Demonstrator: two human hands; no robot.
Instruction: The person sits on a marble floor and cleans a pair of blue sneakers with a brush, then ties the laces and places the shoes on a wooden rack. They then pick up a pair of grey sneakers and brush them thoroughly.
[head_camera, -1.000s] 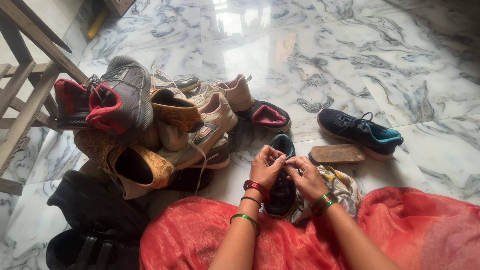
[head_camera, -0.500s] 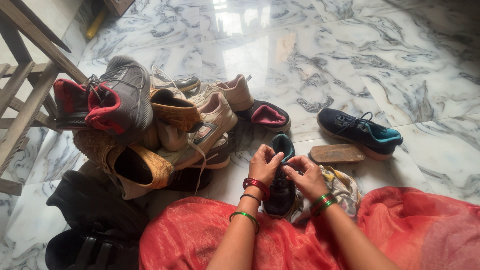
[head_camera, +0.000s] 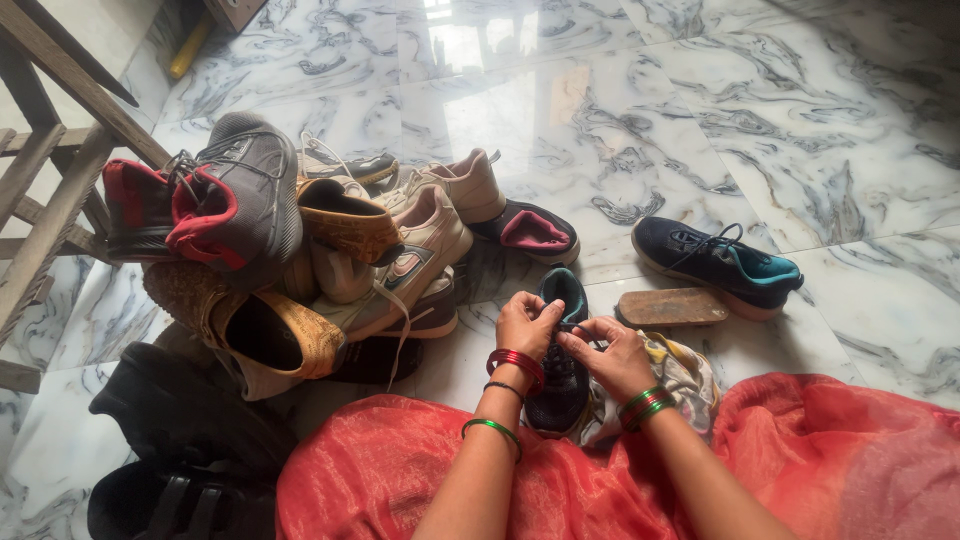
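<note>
A dark navy sneaker (head_camera: 560, 385) with a teal lining stands on the marble floor just in front of my lap. My left hand (head_camera: 527, 326) and my right hand (head_camera: 610, 352) meet over its middle, both pinching its laces between fingertips. Red and green bangles ring both wrists. The matching navy sneaker (head_camera: 715, 262) lies to the right, laced, on its sole. A patterned cloth (head_camera: 685, 375) is bunched under my right wrist. Red fabric (head_camera: 560, 480) covers my lap.
A heap of shoes (head_camera: 300, 250) rises at the left: a grey and red sneaker, tan and beige ones, a maroon-lined one. A wooden brush block (head_camera: 672, 307) lies beside the shoe. Black shoes (head_camera: 180, 450) sit lower left. A wooden frame (head_camera: 50, 180) stands far left.
My fingers have shifted slightly along the laces, the right hand moving a little left toward the left hand. The shoe and everything around it stay put.
</note>
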